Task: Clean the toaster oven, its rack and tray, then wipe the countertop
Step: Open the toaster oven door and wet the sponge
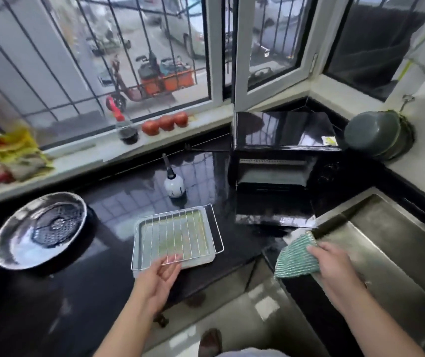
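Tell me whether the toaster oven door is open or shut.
Open. The toaster oven door lies folded down flat toward the counter edge, exposing the cavity, which holds no rack.

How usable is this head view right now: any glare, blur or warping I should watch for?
Head view: daylight from the windows throws grid reflections on the glossy black countertop and the black toaster oven top; wide-angle bending curves the window bars; the left sill items are smeared; the wire rack on the grey tray stays fairly sharp.

Rack (178,234) on tray (201,262), L hand (161,275) open at edge; R hand (332,264) grips cloth (296,256) by sink (399,243).
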